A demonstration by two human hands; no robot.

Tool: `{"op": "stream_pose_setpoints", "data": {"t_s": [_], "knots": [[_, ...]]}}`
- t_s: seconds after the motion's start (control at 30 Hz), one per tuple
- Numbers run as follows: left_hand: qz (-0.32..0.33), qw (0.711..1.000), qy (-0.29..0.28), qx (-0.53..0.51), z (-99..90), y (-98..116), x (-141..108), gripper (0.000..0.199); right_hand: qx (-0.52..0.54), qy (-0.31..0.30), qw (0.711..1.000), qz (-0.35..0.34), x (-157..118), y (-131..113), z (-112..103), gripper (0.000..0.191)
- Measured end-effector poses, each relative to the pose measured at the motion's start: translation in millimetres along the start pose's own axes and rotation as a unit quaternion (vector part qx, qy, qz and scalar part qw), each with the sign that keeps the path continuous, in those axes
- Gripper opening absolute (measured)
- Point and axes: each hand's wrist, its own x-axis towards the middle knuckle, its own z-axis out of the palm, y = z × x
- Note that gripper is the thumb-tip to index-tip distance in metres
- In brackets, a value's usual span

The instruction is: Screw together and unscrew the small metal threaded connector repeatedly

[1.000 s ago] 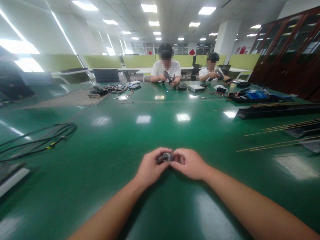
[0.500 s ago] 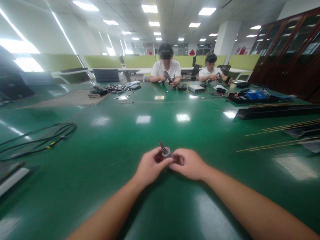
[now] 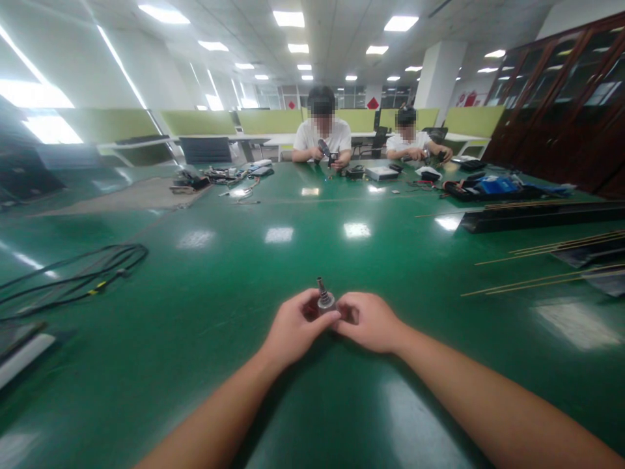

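Note:
Between my fingertips is a small metal part with a stepped shaft (image 3: 325, 301), its thin tip pointing up and a round collar below. My left hand (image 3: 295, 329) is closed on it from the left, thumb across the near side. From the right, my right hand (image 3: 374, 320) grips it too, with fingers curled and pinched. The lower body of the part is mostly hidden by my fingers. Both hands are low, just over the green table (image 3: 234, 273).
Black cables (image 3: 105, 277) lie coiled at left. Thin rods (image 3: 527, 281) and a long black channel (image 3: 537, 218) lie at right. Across the table two co-workers handle tools, near a white box (image 3: 382, 173), a blue item in a black tray (image 3: 498, 185) and cluttered parts (image 3: 224, 172).
The shaft leaned to the left before and now stands closer to upright. My hands have barely moved. The far-right co-worker's hands have shifted a little.

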Motion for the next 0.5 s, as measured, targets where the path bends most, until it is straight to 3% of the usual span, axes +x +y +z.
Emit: {"op": "stream_pose_setpoints", "data": {"t_s": [0.17, 0.5], "knots": [[-0.003, 1.0, -0.004, -0.013, 0.2, -2.9, -0.8, 0.029, 0.0, 0.006, 1.0, 0.016, 1.6, 1.0, 2.8, 0.013], [0.068, 0.997, 0.033, 0.033, -2.3, -2.3, -2.7, 0.024, 0.025, 0.0, 0.999, 0.024, 0.2, 5.9, 5.2, 0.019]]}}
